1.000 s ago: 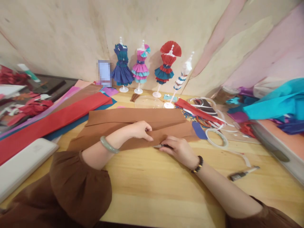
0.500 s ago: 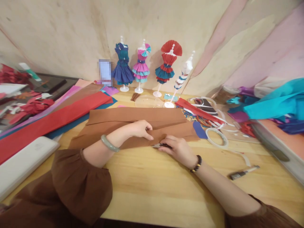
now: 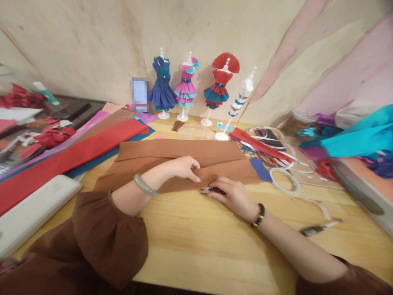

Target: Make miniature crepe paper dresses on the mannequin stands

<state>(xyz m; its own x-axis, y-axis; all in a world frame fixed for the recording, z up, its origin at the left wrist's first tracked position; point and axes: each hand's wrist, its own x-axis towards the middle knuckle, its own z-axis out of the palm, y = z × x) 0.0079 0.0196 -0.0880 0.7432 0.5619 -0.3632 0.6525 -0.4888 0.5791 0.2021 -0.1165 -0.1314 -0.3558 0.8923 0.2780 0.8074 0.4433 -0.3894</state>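
No readable text — faint mark (image 3: 57, 186) on white case (image 3: 35, 215), blurred.

Against the wall (image 3: 92, 45) stand four small mannequins: a blue dress (image 3: 163, 92) on one, a pink dress (image 3: 186, 90) on the next, a red dress (image 3: 218, 84) with a fan collar, then a white mannequin (image 3: 241, 96) with colored bands. A blurred screen (image 3: 140, 93), perhaps a phone, stands left of them. A red strip (image 3: 73, 159) and a white box (image 3: 39, 211) lie at left; a tape roll (image 3: 297, 185), a dark-handled tool (image 3: 313, 230) and turquoise material (image 3: 362, 131) at right.
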